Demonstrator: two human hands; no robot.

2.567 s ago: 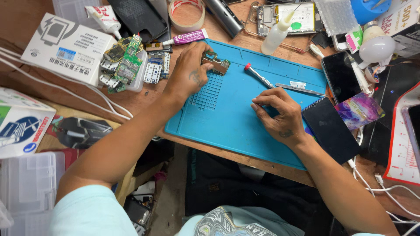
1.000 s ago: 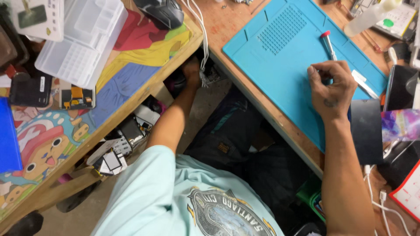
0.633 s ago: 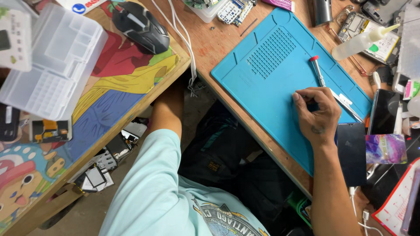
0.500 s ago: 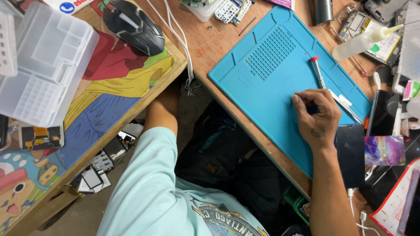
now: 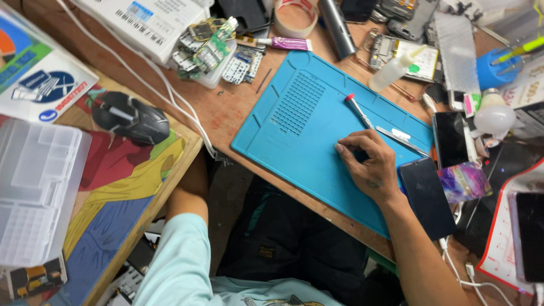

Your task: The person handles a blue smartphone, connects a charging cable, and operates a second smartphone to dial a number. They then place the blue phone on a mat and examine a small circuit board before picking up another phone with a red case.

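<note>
Resting on the blue silicone work mat (image 5: 317, 141), the right hand (image 5: 368, 164) is curling its fingers (image 5: 347, 148) down so the tips are pressing the mat; whether anything small is pinched under them cannot be told, nothing is showing in the grip. The left hand is not showing: the left forearm (image 5: 190, 190) is dropping below the edge of the wooden desk (image 5: 226, 110) and going out of sight under it, so its state is unknown.

Just beyond the right fingertips a red-tipped screwdriver (image 5: 358, 110) is lying on the mat, slanted, and a pair of metal tweezers (image 5: 401, 139) is lying just beside the hand, near the mat's right edge. A dark phone (image 5: 426, 195) is sitting face up by the right wrist, overlapping the mat's corner, with a second phone (image 5: 449, 131) further up.

Further out, a clear dropper bottle (image 5: 392, 71) is lying above the mat, a pile of small circuit boards (image 5: 218, 48) is sitting at the top left, and a tape roll (image 5: 294, 17) is sitting at the top edge. A black mouse (image 5: 130, 118) is resting on a colourful printed pad (image 5: 124, 187) on the left, beside a clear plastic organiser box (image 5: 37, 187).
</note>
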